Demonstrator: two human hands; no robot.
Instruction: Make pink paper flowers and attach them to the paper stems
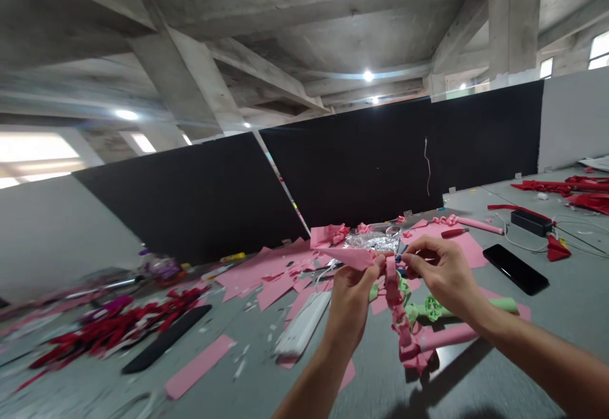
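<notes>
Around the middle of the table my two hands are raised and close together. The fingers of my left hand are closed on a folded piece of pink paper that sticks out to the left. My right hand is pinched just to its right; what its fingertips hold, if anything, is too small to tell. A small blue thing shows beside those fingertips. Between the hands hangs a curled pink paper strip. Below are a crumpled pink paper shape with a rolled pink tube and a green paper roll.
A white power strip lies left of my hands, a black phone to the right. Pink sheets and red paper strips cover the left side. A black adapter with cables sits right. A black partition stands behind.
</notes>
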